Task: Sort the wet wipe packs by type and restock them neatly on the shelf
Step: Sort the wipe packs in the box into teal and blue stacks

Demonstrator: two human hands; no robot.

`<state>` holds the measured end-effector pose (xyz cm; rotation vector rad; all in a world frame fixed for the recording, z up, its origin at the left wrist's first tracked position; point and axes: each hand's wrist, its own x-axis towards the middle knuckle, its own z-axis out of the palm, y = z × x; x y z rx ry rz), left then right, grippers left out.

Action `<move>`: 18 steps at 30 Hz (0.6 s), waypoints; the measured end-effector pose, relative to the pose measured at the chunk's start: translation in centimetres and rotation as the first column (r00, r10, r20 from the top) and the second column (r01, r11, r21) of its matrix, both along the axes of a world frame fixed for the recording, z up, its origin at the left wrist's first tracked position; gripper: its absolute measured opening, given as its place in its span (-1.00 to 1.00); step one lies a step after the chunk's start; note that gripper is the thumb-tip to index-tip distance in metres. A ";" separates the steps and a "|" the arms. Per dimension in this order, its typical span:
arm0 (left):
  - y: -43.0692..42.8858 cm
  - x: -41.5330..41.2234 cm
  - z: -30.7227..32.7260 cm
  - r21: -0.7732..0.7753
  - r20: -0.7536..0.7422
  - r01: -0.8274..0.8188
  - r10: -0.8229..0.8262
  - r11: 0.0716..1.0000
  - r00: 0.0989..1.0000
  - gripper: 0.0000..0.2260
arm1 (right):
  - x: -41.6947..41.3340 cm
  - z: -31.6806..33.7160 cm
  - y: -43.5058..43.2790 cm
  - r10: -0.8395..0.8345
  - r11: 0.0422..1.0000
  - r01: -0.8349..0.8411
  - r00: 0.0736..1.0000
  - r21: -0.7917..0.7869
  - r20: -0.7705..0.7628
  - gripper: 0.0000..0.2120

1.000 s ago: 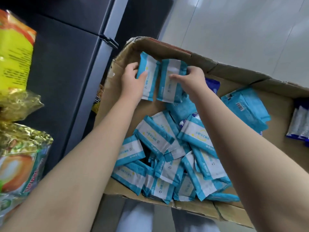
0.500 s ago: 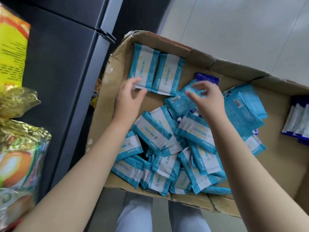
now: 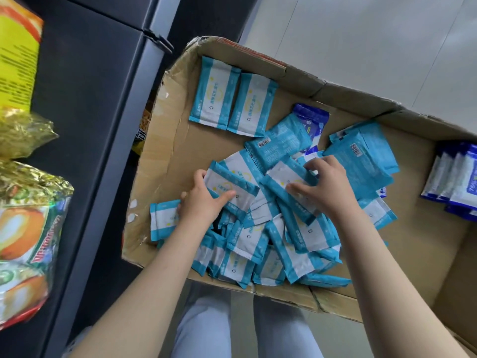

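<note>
Bare box floor (image 3: 185,156) lies between the loose pile (image 3: 258,241) and 2 packs (image 3: 232,99) in the far corner.

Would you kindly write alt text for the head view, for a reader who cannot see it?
A person's left hand and right hand each grip a teal-and-white wipe pack on a jumbled pile in a cardboard box. Two matching packs lie side by side in its far left corner; dark blue packs sit at the right.

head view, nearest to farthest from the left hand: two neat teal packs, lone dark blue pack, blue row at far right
From the left hand:
1. Two neat teal packs, up at the far left.
2. Lone dark blue pack, middle, beyond the pile.
3. Blue row, far right.
</note>
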<state>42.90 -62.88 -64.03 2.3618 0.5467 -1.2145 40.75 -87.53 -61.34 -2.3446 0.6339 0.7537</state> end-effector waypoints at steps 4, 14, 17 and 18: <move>0.5 0.7 0.4 0.132 0.232 0.432 -0.451 0.892 0.862 -0.25 | -0.5 0.6 -0.8 -0.122 0.981 0.124 0.992 0.152 -0.021 -0.61; 2.2 4.3 2.1 -0.347 0.408 0.129 0.026 0.929 0.913 -0.85 | 1.1 1.1 -0.6 -0.596 0.597 0.553 0.791 0.581 -0.140 -0.81; 2.0 6.8 2.0 -0.538 0.323 -0.243 0.463 0.807 0.825 -0.85 | 4.4 0.3 1.7 -0.649 0.529 0.563 0.751 0.635 -0.125 -0.77; 1.9 7.9 1.4 -0.553 0.299 -0.291 0.511 0.781 0.806 -0.84 | 5.7 -0.1 2.5 -0.659 0.517 0.566 0.742 0.643 -0.123 -0.78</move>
